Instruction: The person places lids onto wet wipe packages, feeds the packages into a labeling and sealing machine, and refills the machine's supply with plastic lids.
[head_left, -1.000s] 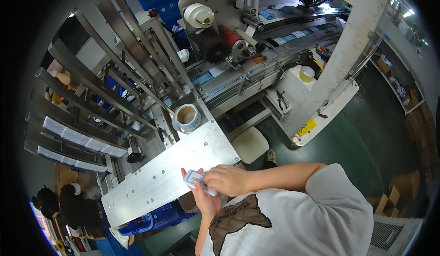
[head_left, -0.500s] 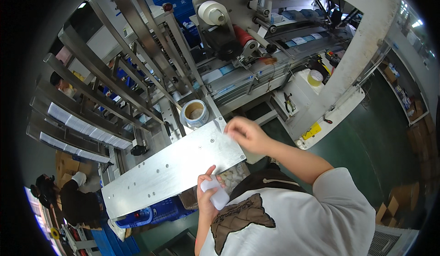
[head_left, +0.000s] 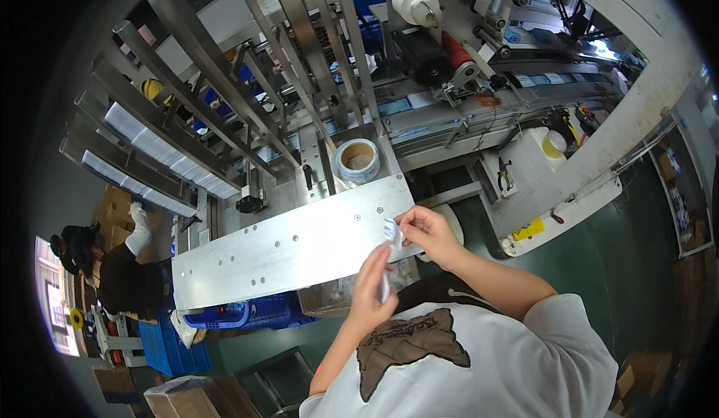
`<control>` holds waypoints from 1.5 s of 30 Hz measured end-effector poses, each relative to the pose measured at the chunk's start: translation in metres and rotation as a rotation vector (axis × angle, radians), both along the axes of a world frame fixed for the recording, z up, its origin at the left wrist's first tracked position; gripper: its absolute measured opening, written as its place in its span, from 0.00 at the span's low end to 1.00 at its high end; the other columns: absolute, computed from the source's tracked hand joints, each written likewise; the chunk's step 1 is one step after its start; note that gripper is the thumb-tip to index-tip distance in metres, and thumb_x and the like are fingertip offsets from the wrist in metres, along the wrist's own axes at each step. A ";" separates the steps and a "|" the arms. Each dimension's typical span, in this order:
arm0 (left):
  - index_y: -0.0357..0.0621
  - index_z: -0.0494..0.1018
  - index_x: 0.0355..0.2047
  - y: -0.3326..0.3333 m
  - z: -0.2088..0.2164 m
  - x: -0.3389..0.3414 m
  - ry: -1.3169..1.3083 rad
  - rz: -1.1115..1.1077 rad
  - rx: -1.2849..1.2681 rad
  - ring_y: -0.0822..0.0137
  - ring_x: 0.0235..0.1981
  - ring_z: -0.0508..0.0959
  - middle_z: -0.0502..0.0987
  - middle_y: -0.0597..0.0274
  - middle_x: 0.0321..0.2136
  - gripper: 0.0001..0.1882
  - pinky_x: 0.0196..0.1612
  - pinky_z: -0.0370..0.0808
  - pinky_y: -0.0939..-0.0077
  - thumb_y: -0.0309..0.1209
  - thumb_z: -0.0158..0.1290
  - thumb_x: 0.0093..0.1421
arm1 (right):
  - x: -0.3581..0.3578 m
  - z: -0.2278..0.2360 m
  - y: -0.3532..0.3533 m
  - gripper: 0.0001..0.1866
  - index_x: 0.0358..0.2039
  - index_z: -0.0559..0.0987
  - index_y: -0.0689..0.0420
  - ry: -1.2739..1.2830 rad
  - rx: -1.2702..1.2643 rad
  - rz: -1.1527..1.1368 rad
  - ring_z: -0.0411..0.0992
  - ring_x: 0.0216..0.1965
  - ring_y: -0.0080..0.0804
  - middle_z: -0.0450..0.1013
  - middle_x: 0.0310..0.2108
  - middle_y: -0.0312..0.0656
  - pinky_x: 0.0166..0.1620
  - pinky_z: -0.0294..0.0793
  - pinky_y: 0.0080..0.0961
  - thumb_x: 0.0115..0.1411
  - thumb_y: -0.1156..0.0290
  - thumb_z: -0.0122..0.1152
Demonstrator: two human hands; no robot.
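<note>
My left hand (head_left: 365, 289) is closed around a small white rounded, flat object (head_left: 385, 289), now seen nearly edge-on; its kind cannot be made out. My right hand (head_left: 433, 238) pinches a small curled white piece with blue marks (head_left: 392, 232), which looks like a sticker. That piece hangs between the two hands, close to the left fingertips. Both hands are at the right end of a long bare metal plate (head_left: 314, 242). Beyond it, a roll of labels or tape (head_left: 356, 160) with a brown core stands on the machine.
Tall metal guides (head_left: 217, 66) rise at the left, some holding white stacks (head_left: 161, 148). A conveyor (head_left: 457, 122) runs to the right behind the plate. Pliers (head_left: 505, 174) lie on a white machine base. Below the plate is a blue basket (head_left: 262, 312). A co-worker (head_left: 131, 276) bends at far left.
My hands have come together over the plate's right end, and the white object has turned edge-on. A small white, blue-marked piece now shows in my right fingers. The whole view has shifted.
</note>
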State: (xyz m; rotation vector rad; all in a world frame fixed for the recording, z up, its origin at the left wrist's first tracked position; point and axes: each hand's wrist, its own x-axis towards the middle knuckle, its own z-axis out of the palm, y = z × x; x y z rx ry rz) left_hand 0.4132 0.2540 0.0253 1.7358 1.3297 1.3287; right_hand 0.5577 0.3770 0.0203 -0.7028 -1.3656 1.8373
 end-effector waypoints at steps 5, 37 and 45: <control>0.35 0.58 0.57 0.000 0.001 0.003 0.234 0.015 0.019 0.52 0.49 0.67 0.59 0.50 0.58 0.38 0.50 0.67 0.65 0.20 0.50 0.41 | -0.002 0.010 -0.003 0.08 0.36 0.73 0.60 0.129 -0.332 0.135 0.69 0.41 0.24 0.71 0.42 0.42 0.47 0.68 0.24 0.63 0.70 0.47; 0.29 0.65 0.48 -0.085 0.011 -0.097 -1.307 0.019 -0.625 0.61 0.30 0.67 0.69 0.47 0.34 0.34 0.35 0.65 0.71 0.30 0.48 0.36 | -0.097 -0.006 -0.041 0.08 0.33 0.72 0.58 0.184 0.289 0.613 0.67 0.37 0.19 0.69 0.33 0.35 0.40 0.67 0.19 0.54 0.76 0.61; 0.37 0.66 0.41 -0.143 -0.009 -0.241 -1.353 0.247 -0.340 0.66 0.26 0.65 0.66 0.55 0.32 0.20 0.26 0.65 0.74 0.40 0.45 0.54 | -0.157 -0.069 -0.126 0.09 0.39 0.72 0.58 -0.109 -0.503 0.693 0.68 0.30 0.19 0.70 0.32 0.35 0.36 0.71 0.17 0.57 0.76 0.55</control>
